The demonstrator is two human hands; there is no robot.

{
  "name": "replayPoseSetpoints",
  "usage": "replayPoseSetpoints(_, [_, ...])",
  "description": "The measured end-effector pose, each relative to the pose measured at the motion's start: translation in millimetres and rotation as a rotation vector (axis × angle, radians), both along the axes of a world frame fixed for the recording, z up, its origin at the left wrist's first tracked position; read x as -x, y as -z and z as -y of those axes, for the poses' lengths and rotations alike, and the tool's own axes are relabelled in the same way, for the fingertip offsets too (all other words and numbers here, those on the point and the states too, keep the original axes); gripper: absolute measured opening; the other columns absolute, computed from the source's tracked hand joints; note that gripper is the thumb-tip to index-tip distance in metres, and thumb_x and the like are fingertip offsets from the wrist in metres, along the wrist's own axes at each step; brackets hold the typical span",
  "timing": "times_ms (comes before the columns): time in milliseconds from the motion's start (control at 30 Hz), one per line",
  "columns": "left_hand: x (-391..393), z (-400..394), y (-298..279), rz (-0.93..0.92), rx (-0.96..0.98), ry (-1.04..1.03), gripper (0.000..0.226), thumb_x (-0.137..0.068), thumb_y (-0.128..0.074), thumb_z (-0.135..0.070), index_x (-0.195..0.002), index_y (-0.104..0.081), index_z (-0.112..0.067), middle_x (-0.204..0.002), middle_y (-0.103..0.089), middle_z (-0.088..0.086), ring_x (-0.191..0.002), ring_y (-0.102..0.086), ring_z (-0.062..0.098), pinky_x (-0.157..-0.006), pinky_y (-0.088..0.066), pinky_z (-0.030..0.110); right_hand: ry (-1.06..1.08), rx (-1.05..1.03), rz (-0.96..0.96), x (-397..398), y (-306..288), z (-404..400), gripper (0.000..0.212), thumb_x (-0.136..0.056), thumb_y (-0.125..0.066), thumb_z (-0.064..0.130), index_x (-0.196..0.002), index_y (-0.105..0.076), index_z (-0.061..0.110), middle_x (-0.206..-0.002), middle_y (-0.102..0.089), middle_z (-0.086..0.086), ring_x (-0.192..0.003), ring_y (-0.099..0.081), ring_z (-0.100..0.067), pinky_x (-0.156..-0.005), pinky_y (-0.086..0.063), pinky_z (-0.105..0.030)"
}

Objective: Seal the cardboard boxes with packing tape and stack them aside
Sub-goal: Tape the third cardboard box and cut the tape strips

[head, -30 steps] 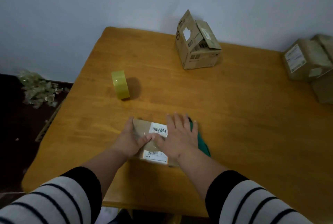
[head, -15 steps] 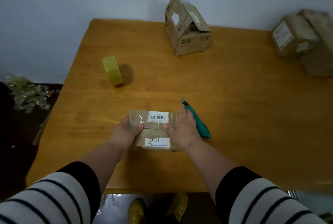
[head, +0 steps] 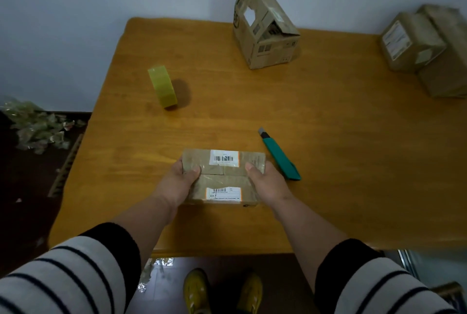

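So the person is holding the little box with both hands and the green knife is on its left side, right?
Not quite. The head view shows both hands, left hand and right hand, holding the little box, but the green knife lies on its right side, not its left.

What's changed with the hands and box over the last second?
Both hands went from pressing flat on top of the box to gripping its ends: left hand on the left end, right hand on the right. That uncovered the cutter. Tape roll, open box and stack stayed put.
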State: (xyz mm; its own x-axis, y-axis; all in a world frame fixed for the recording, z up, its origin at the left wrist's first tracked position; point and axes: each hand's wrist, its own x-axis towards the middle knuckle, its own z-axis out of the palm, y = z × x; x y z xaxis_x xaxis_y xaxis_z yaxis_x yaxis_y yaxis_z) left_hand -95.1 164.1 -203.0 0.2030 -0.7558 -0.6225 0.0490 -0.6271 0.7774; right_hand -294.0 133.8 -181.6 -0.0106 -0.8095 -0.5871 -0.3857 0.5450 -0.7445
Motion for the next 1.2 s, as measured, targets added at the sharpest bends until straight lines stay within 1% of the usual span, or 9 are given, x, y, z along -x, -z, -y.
replayPoseSetpoints(133, [6,0,-5,0.068,-0.045,-0.058,0.014,-0.101,-0.052,-0.024,-0.113,-0.058,-0.02,-0.084,-0.068,-0.004,-0.057,-0.068,0.007,-0.043,-0.048,0.015,0.018,-0.142,-0.047,-7,-8,8,0.011,-0.101,-0.047,0.039,-0.103,-0.052,0.029,-0.104,-0.065,-0.001,-0.095,-0.065,-0.022,-0.088,-0.056,-0.044])
replayPoseSetpoints(300, [-1,13,-27,0.077,-0.085,-0.083,0.018,-0.097,-0.058,-0.012,-0.114,-0.056,-0.016,-0.104,-0.067,0.008,-0.089,-0.065,0.024,-0.069,-0.054,0.035,-0.005,-0.18,0.036,-1,-25,23,0.008,-0.101,-0.054,0.026,-0.101,-0.061,0.022,-0.097,-0.066,-0.003,-0.085,-0.063,-0.021,-0.071,-0.055,-0.039])
replayPoseSetpoints(500, [-29,21,-68,-0.453,0.232,-0.366,0.036,-0.076,-0.052,-0.01,-0.111,-0.056,-0.012,-0.103,-0.061,0.005,-0.091,-0.058,0.019,-0.079,-0.044,0.029,0.324,-0.132,0.791,13,-55,45,0.023,-0.094,-0.048,0.025,-0.102,-0.066,0.013,-0.101,-0.071,-0.003,-0.088,-0.068,-0.018,-0.073,-0.049,-0.035])
replayPoseSetpoints(567, [-27,19,-68,-0.568,0.184,-0.509,0.014,-0.092,-0.047,-0.025,-0.092,-0.058,-0.016,-0.094,-0.06,-0.001,-0.085,-0.058,0.016,-0.077,-0.045,0.028,0.369,-0.045,0.659,9,-53,46,0.024,-0.097,-0.052,0.033,-0.104,-0.062,0.012,-0.103,-0.067,-0.004,-0.091,-0.065,-0.017,-0.075,-0.05,-0.034])
replayPoseSetpoints(700, [3,-1,-46,0.052,0.079,-0.207,0.022,-0.1,-0.051,-0.04,-0.114,-0.054,-0.023,-0.108,-0.059,-0.002,-0.093,-0.056,0.013,-0.074,-0.041,0.03,-0.179,0.131,-0.132,-5,-29,21,0.062,-0.097,-0.051,0.047,-0.149,-0.034,0.018,-0.152,-0.03,-0.004,-0.134,-0.038,-0.024,-0.111,-0.034,-0.039])
replayPoseSetpoints(867, [4,-22,-29,-0.02,0.037,-0.316,0.032,-0.09,-0.059,-0.057,-0.091,-0.056,-0.025,-0.101,-0.063,0.006,-0.091,-0.059,0.024,-0.078,-0.046,0.041,-0.195,0.089,0.004,9,-21,14,0.032,-0.077,-0.068,0.039,-0.104,-0.053,0.03,-0.105,-0.062,0.006,-0.089,-0.061,-0.01,-0.066,-0.048,-0.024])
replayPoseSetpoints(1000, [2,-3,-45,-0.065,0.183,-0.394,0.013,-0.072,-0.069,-0.028,-0.068,-0.057,-0.032,-0.096,-0.067,-0.006,-0.086,-0.059,0.021,-0.07,-0.047,0.036,0.075,0.077,0.288,3,-37,31,0.039,-0.055,-0.071,0.045,-0.089,-0.059,0.029,-0.113,-0.061,0.0,-0.112,-0.058,-0.029,-0.091,-0.05,-0.046])
replayPoseSetpoints(1100, [-1,5,-46,0.013,0.214,-0.209,0.045,-0.081,-0.056,0.004,-0.109,-0.059,-0.031,-0.127,-0.059,0.002,-0.109,-0.055,0.025,-0.088,-0.051,0.042,0.037,0.151,0.186,-2,-38,38,0.029,-0.074,-0.067,0.05,-0.086,-0.058,0.025,-0.1,-0.057,-0.001,-0.101,-0.056,-0.032,-0.077,-0.048,-0.04])
replayPoseSetpoints(1200, [3,-9,-34,0.226,0.09,-0.005,0.076,-0.09,-0.065,-0.01,-0.153,-0.025,-0.024,-0.158,-0.026,-0.003,-0.136,-0.038,0.025,-0.111,-0.038,0.047,-0.295,0.179,-0.338,-2,-18,24,0.061,-0.091,-0.056,0.052,-0.14,-0.04,0.019,-0.141,-0.035,-0.004,-0.125,-0.042,-0.026,-0.097,-0.041,-0.036])
